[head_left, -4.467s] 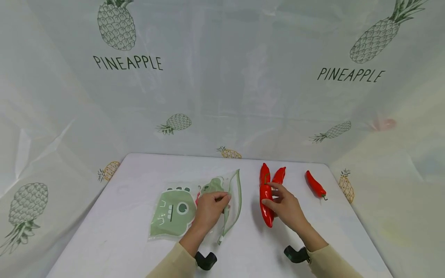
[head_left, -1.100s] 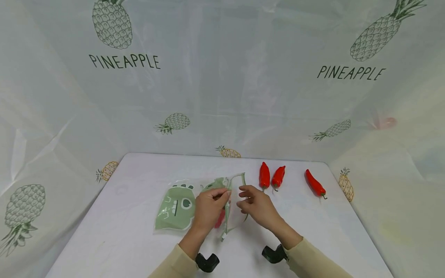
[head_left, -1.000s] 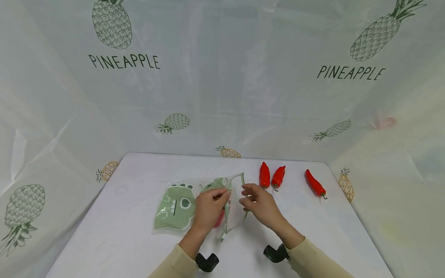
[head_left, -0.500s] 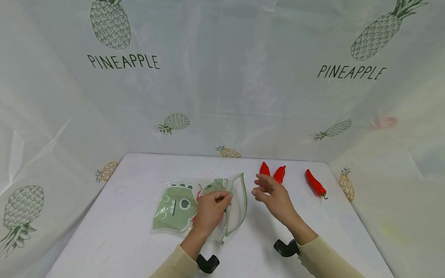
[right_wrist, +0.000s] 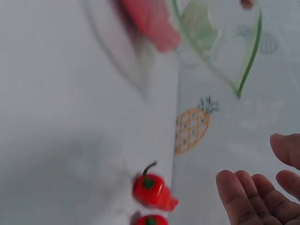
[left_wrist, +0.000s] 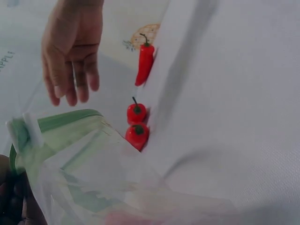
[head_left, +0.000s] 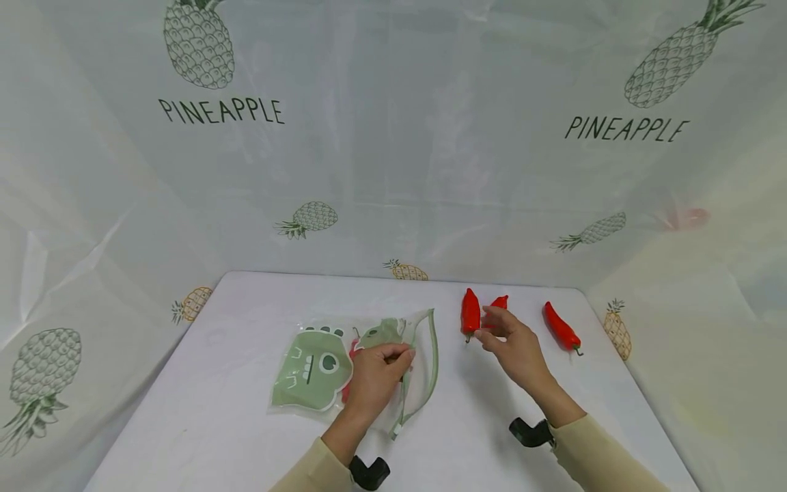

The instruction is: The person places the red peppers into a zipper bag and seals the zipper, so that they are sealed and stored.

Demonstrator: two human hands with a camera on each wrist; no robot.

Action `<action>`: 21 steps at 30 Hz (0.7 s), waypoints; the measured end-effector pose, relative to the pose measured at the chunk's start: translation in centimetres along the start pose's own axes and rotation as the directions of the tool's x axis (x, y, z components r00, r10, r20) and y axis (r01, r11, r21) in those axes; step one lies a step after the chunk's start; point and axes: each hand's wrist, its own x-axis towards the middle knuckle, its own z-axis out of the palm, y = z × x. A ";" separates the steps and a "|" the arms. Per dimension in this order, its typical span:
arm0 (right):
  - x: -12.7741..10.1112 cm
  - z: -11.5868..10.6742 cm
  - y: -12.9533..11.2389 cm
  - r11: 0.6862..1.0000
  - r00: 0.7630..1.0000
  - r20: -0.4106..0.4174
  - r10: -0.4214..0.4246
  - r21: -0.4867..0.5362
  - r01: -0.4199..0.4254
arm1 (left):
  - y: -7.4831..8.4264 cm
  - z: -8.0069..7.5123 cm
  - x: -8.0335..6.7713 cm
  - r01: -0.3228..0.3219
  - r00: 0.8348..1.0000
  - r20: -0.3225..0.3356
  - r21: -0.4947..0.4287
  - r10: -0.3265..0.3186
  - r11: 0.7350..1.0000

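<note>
A clear zip bag (head_left: 310,369) printed with a green dinosaur lies flat on the white table (head_left: 246,307). My left hand (head_left: 399,355) pinches the upper lip of its green-rimmed mouth and holds it up. A red pepper (right_wrist: 150,18) lies inside the bag. My right hand (head_left: 488,321) hovers with relaxed fingers and holds nothing. It is just over two short red peppers (head_left: 470,313) (head_left: 499,302) that lie side by side. In the left wrist view the right hand (left_wrist: 70,91) hangs above those peppers (left_wrist: 137,114), apart from them.
A third, longer red pepper (head_left: 561,328) lies further right near the table's edge. A translucent curtain with pineapple prints (head_left: 393,171) closes in the back and both sides of the table.
The long pepper my right hand held 4.5 s ago now lies in the bag. Over the last second that hand moved from the bag's mouth rightward to the two peppers. The left hand stayed.
</note>
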 end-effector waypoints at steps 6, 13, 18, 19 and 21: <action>1.1 -2.1 2.8 0.989 0.996 -0.090 -0.001 -0.144 -0.012 | 0.0 -0.1 -0.1 -0.005 1.000 -0.001 0.000 0.005 1.000; 2.7 -5.5 6.2 0.971 0.985 -0.168 -0.029 -0.238 -0.012 | 0.0 0.0 -0.1 0.013 1.000 0.004 0.008 -0.013 1.000; 4.0 -7.6 9.1 0.951 0.985 -0.171 -0.024 -0.308 -0.030 | -0.1 0.0 -0.1 0.016 1.000 0.006 0.006 -0.016 1.000; 4.1 -8.0 9.7 0.949 0.986 -0.164 -0.016 -0.312 -0.037 | -0.1 0.0 -0.1 0.017 1.000 0.007 0.006 -0.017 1.000; 4.5 -8.8 10.8 0.947 0.988 -0.151 0.009 -0.317 -0.057 | -0.2 0.0 -0.2 0.013 1.000 0.009 0.002 -0.013 1.000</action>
